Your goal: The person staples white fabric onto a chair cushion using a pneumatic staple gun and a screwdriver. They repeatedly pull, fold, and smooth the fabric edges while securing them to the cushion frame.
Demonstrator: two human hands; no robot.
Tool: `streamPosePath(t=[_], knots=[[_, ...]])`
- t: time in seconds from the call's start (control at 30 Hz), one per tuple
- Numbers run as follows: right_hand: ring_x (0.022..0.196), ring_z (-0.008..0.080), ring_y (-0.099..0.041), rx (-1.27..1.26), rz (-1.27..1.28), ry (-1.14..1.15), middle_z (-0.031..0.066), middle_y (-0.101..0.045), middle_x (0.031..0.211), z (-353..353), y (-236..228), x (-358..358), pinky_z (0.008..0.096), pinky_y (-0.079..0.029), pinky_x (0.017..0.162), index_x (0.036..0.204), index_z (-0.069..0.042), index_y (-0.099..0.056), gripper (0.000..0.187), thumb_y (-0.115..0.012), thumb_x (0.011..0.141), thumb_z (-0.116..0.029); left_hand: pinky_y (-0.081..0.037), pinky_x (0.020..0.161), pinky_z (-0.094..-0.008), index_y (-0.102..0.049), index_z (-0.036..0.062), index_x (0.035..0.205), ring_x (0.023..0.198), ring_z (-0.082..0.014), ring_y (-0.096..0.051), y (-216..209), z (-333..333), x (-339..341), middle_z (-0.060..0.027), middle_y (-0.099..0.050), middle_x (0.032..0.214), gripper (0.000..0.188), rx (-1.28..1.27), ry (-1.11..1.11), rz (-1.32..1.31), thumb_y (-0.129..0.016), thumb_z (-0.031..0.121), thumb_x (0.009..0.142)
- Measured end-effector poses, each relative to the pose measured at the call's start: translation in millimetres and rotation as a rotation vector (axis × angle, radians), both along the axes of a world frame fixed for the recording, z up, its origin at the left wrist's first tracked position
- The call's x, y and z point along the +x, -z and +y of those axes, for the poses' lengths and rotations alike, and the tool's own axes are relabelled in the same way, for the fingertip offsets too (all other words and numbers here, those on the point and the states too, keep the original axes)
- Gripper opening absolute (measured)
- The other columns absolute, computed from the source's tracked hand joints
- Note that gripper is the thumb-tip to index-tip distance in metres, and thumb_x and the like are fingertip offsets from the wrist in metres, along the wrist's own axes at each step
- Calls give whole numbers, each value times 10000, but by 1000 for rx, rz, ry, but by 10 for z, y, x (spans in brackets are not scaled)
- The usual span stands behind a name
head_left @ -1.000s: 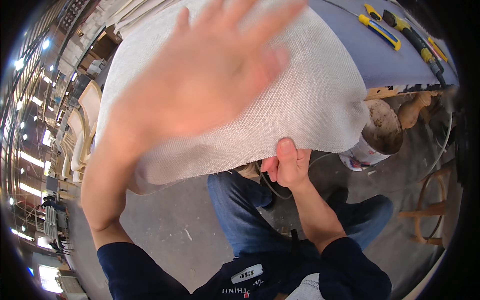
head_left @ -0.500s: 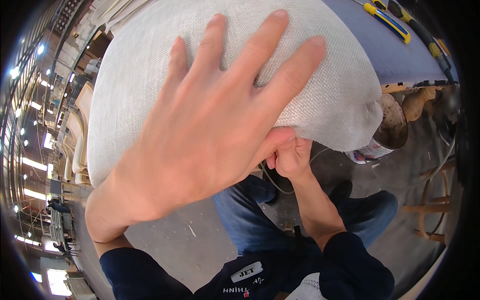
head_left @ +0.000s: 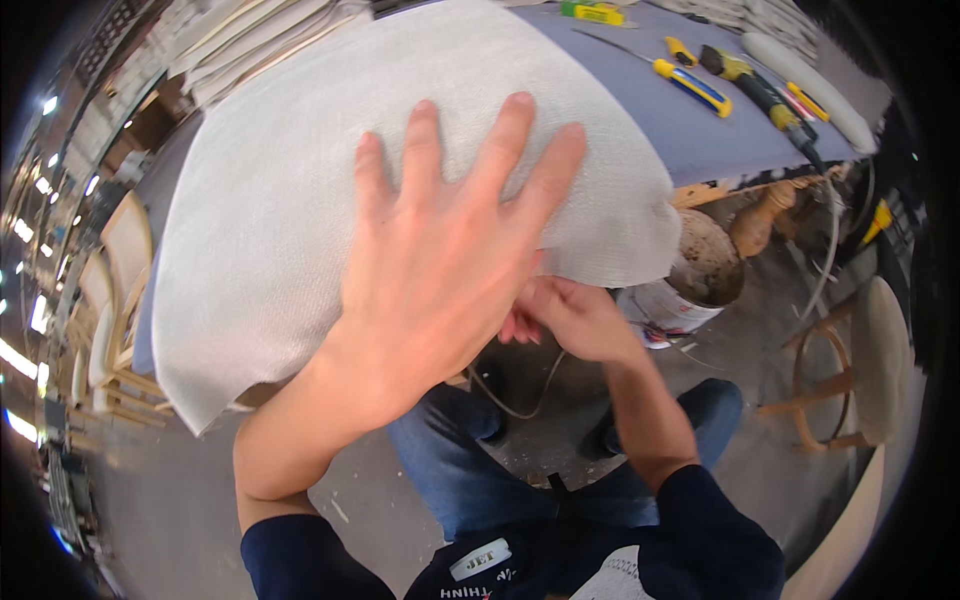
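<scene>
A light grey woven fabric piece covers a broad, rounded form on the table, its near edge hanging over the side. My left hand lies palm down on the fabric, fingers spread. Just below it, at the near edge, my right hand is closed with bent fingers and thumb on the fabric's border. My left hand partly hides the fingertips there. Whatever lies beneath the fabric edge is out of sight.
On the blue-grey tabletop lie a yellow-and-blue screwdriver and a corded power tool. A dirty bucket stands under the right corner. Folded fabric is stacked behind; chairs stand left, a stool right.
The view has shifted, showing more of the fabric and the tools. My left hand still rests spread on the fabric; my right hand stays at the near edge, with more of its back showing.
</scene>
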State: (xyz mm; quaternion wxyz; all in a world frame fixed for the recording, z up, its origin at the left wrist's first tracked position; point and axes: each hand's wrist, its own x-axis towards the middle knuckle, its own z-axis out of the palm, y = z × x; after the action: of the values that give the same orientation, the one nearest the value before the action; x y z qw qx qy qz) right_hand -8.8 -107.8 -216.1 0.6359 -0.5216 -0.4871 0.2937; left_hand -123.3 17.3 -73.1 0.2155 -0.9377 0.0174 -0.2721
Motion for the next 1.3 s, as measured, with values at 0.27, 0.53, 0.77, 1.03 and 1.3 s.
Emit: streamPosePath(t=[0.27,0.53,0.77,1.03,1.3], knots=[[883,202,-718,-1,-862,1042,114,-761,932,-1261,-1563,1500,316,-545,820,1244,-7,-720,387,-609,1024,-305,-422,1086,-640,-428,261,1572,1340,-478,-487,-52,-141,-58,-64,-432,1603,877,-34,-32,-7,-837,202,798],[1279,436,-604,-1077,-1354,1335,261,-637,1369,-1102,-1634,3262,520,-515,1045,1450,-115,-591,570,-674,939,-354,-434,1078,-639,-429,236,1572,1339,-468,-495,-63,-55,-120,-66,-442,1593,892,-6,-58,-16,-847,183,786],[1237,453,-621,-1077,-1301,1258,259,-654,1342,-1608,-1577,3864,534,-494,1055,1450,-104,-582,540,-679,960,-308,-471,1030,-630,-452,238,1556,1292,-465,-532,57,1,-5,-71,-472,1560,883,38,48,-123,-860,222,773],[842,141,-624,287,-404,1294,123,-710,1154,-1938,-1282,1314,304,-520,731,1455,-16,-526,589,-757,947,-205,-489,1002,-615,-463,236,1546,1255,-452,-563,76,5,-23,-70,-503,1537,879,76,24,-153,-871,225,767],[598,139,-556,369,-181,881,55,-554,727,-976,-179,-908,286,-461,571,1396,27,-496,504,-628,992,-243,-488,1007,-608,-441,228,1561,1244,-466,-577,10,-2,-54,-89,-494,1548,851,44,43,-62,-842,232,811]])
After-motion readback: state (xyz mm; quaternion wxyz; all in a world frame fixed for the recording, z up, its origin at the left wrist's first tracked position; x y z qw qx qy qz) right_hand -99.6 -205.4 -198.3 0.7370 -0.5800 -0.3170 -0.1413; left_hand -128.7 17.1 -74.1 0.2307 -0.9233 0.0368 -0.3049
